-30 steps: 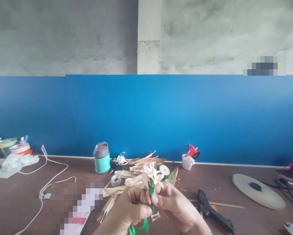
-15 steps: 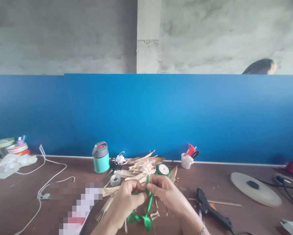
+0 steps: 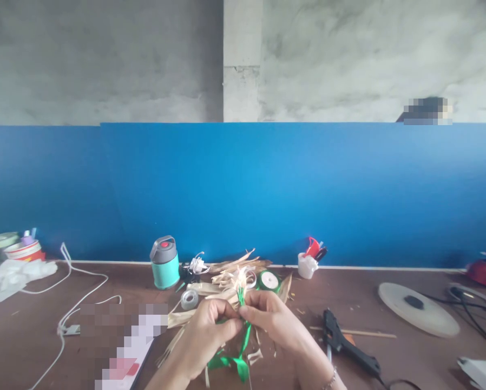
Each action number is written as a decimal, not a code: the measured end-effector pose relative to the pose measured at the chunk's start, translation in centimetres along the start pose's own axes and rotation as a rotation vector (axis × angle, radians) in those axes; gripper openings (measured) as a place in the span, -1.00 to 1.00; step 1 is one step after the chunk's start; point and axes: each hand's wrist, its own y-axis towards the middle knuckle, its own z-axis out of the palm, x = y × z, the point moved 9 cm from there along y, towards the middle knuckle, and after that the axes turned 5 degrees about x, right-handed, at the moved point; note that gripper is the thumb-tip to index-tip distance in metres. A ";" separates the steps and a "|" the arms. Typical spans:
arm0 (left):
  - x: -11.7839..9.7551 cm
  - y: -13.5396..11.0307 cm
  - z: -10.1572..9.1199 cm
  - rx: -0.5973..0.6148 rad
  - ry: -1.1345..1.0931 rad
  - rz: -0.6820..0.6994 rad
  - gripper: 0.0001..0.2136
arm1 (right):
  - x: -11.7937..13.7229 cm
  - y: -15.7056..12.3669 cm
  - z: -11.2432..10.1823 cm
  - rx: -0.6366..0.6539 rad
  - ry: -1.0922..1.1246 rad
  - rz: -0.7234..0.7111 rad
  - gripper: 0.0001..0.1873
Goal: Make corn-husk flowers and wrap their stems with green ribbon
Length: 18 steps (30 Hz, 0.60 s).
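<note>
My left hand (image 3: 204, 336) and my right hand (image 3: 273, 319) meet at the front middle of the table, both closed in a pinch. Between their fingertips is a green ribbon (image 3: 246, 338), wound round the stem below a tuft of pale dried husk strips (image 3: 240, 277). The ribbon's loose end hangs under my hands and spreads onto the tabletop. My fingers partly hide the wrapped part. More dried husks (image 3: 182, 319) lie beneath and behind my hands. Just beyond the right hand sits a spool of green ribbon (image 3: 269, 281).
A black glue gun (image 3: 348, 344) lies across a thin stick (image 3: 373, 333) on the right, near a round pale disc (image 3: 417, 309). Behind are a teal flask (image 3: 165, 265), a tape roll (image 3: 189, 299) and a white cup of tools (image 3: 307, 265). A blue partition (image 3: 243, 189) stands at the back.
My fingers stay pinched on the ribbon, with slightly more green wrapping visible above them. The whole view has shifted a little, moving everything slightly left.
</note>
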 end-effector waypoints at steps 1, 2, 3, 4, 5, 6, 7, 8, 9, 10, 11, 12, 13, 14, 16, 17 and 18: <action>-0.1 0.0 0.1 0.020 -0.018 0.007 -0.87 | -0.3 0.1 0.3 0.037 0.113 0.009 -0.60; -0.3 -0.1 0.3 0.045 -0.032 0.012 -0.88 | -0.6 0.2 0.7 0.077 0.221 0.019 -0.59; -0.5 -0.1 0.4 0.067 -0.039 0.021 -0.88 | -0.9 0.3 1.1 0.111 0.313 0.030 -0.58; -0.8 -0.2 0.5 0.082 -0.040 0.035 -0.89 | -1.2 0.4 1.3 0.135 0.376 0.037 -0.58; -1.1 -0.2 0.5 0.088 -0.037 0.052 -0.89 | -1.4 0.5 1.5 0.147 0.415 0.040 -0.59; -1.4 -0.2 0.5 0.085 -0.030 0.064 -0.90 | -1.6 0.6 1.6 0.146 0.433 0.040 -0.59; -1.6 -0.3 0.4 0.075 -0.024 0.068 -0.90 | -1.7 0.6 1.5 0.134 0.435 0.039 -0.59; -1.7 -0.3 0.3 0.063 -0.023 0.067 -0.89 | -1.8 0.7 1.4 0.112 0.425 0.036 -0.59; -1.7 -0.2 0.2 0.055 -0.028 0.060 -0.89 | -1.8 0.6 1.3 0.092 0.412 0.032 -0.60; -1.7 -0.2 0.2 0.054 -0.038 0.052 -0.88 | -1.7 0.6 1.2 0.077 0.403 0.025 -0.62; -1.7 -0.2 0.3 0.057 -0.054 0.048 -0.88 | -1.4 0.5 1.2 0.071 0.399 0.012 -0.63; -1.8 -0.2 0.4 0.066 -0.080 0.045 -0.88 | -1.1 0.3 1.2 0.081 0.405 -0.003 -0.65; -1.8 -0.2 0.5 0.078 -0.115 0.042 -0.87 | -0.8 0.2 1.4 0.105 0.422 -0.017 -0.67; -1.9 -0.2 0.7 0.094 -0.154 0.037 -0.86 | -0.6 0.1 1.5 0.136 0.444 -0.027 -0.69; -2.0 -0.2 1.0 0.127 -0.242 0.029 -0.83 | -0.3 0.0 1.7 0.189 0.488 -0.039 -0.72; -2.2 -0.3 1.1 0.147 -0.283 0.030 -0.82 | -0.3 -0.1 1.8 0.205 0.504 -0.044 -0.73; -2.3 -0.3 1.3 0.168 -0.317 0.032 -0.81 | -0.3 -0.1 1.7 0.211 0.516 -0.046 -0.73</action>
